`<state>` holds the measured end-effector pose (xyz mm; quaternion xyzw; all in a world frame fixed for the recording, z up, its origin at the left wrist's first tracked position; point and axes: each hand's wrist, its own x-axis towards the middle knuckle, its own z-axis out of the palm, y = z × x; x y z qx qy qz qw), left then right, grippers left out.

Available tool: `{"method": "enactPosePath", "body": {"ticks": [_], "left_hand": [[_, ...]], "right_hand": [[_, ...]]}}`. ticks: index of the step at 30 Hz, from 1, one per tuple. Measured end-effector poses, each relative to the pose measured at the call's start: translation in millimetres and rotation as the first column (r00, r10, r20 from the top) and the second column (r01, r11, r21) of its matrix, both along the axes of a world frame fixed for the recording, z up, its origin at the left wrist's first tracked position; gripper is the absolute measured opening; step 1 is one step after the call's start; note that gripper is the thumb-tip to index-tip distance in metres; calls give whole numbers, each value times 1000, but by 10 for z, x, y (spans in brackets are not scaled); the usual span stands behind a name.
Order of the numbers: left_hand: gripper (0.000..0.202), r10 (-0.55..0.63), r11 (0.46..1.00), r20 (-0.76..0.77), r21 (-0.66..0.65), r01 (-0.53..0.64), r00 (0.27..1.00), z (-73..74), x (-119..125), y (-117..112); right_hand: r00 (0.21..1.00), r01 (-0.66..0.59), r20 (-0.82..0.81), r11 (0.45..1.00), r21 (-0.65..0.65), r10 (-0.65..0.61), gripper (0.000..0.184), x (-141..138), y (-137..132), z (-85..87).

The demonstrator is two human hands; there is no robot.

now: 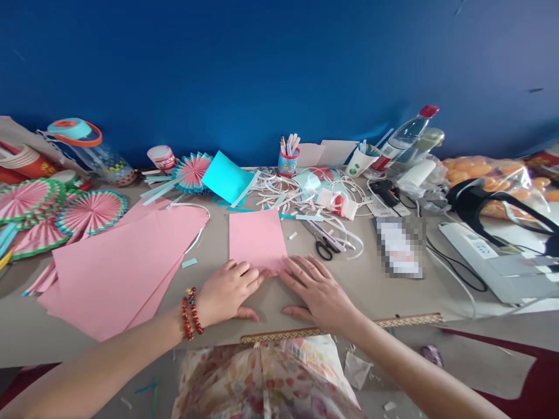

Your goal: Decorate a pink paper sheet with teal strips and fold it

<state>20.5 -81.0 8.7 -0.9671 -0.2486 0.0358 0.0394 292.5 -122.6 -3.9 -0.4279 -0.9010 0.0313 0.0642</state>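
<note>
A pink sheet of paper lies flat on the table in front of me, its near edge under my fingers. My left hand, with red bead bracelets at the wrist, rests its fingertips on the near left corner. On the near right corner my right hand lies with fingers stretched out and spread. Both thumbs point inward, apart from each other, over the bare tabletop. Whether the near edge is folded under my fingers I cannot tell. Black-handled scissors lie just beyond my right hand.
Larger pink sheets are stacked at left, near pleated paper fans. A turquoise sheet, paper strips and a pen cup stand towards the blue wall. A phone, a power strip and a bottle are at right.
</note>
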Motion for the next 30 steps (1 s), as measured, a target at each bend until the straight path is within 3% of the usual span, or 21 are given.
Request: {"method": "enactPosePath", "body": {"ticks": [5,14,30], "left_hand": [[91,21,999,49,-25,-19,999,-29,-53,-17],[72,144,987,210,-102,-125,967,-117,-562,-154],[80,174,985,190,-43,-169,966,-196,-699,-334]], "right_hand": [[1000,-5,-10,1000,-11,5,69,-65,-48,-46],[1000,-27,-14,1000,-2,27,71,-20,-46,-118],[999,-39,-26,998,39,40,79,-26,-64,-121]]}}
